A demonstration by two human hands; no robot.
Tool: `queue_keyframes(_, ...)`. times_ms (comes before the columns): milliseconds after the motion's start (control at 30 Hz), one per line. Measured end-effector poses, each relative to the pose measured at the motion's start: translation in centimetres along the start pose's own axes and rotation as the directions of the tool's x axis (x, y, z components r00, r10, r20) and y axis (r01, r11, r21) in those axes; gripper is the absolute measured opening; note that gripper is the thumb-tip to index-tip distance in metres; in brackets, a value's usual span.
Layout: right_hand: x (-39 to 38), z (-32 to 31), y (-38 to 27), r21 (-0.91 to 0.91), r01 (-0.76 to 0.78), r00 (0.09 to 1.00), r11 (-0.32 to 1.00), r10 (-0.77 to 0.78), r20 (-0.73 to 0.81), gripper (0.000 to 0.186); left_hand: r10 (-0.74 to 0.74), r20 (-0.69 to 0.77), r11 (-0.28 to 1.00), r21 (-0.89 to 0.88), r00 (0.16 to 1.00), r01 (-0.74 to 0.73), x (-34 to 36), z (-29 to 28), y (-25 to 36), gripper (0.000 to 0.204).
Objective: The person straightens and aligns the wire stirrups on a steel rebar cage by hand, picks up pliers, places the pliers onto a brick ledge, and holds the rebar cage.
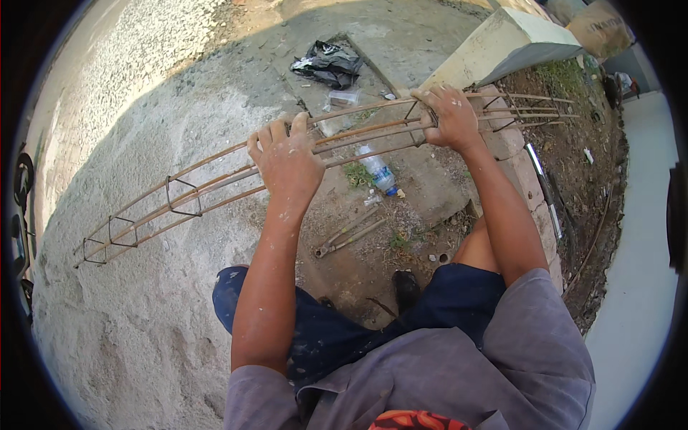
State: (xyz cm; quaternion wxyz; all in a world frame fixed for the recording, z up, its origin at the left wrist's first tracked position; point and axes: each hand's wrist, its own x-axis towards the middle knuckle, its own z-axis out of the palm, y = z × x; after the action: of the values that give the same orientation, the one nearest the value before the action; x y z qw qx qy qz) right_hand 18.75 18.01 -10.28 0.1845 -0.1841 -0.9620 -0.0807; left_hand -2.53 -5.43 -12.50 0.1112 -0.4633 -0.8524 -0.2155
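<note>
A long rebar cage (233, 175) of rusty rods joined by square wire stirrups spans the view from lower left to upper right. My left hand (287, 154) is closed over its rods left of the middle, fingers hooked over the far rod. Farther right, my right hand (448, 115) grips the cage beside a stirrup, its fingers wrapped round the upper rods. Both palms face down, and the undersides of the grips are hidden. Beneath the cage, between my hands, a clear plastic bottle (376, 169) with a blue cap lies on the ground.
Pale sand (143, 301) is heaped at the left, with gravel (154, 43) beyond. Pincers (347, 233) with long handles lie near my feet. A black plastic bag (330, 64) sits farther off. A concrete block (502, 46) stands at the far right, near a white wall (638, 236).
</note>
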Motion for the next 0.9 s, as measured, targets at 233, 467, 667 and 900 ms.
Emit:
queue_keyframes(233, -0.6, 0.0, 0.4, -0.004, -0.063, 0.995, 0.998, 0.063, 0.083, 0.051, -0.055, 0.16, 0.994, 0.104, 0.986, 0.039, 0.4, -0.9, 1.2, 0.047)
queue_keyframes(467, -0.4, -1.0, 0.0, 0.012, -0.092, 0.989, 0.996, 0.09, 0.114, 0.053, -0.028, 0.144, 0.995, 0.095, 0.989, 0.015, 0.5, -0.8, 1.4, 0.048)
queue_keyframes(667, -0.5, -1.3, 0.0, 0.03, -0.108, 0.98, 0.994, 0.102, 0.173, 0.056, -0.008, 0.104, 0.995, 0.105, 0.995, -0.003, 0.3, -0.4, 1.1, 0.046)
queue_keyframes(900, -0.4, -1.7, -0.1, 0.033, -0.126, 0.97, 0.992, 0.116, 0.215, 0.06, -0.011, 0.084, 0.993, 0.116, 0.996, 0.001, 0.3, -0.5, 1.4, 0.043)
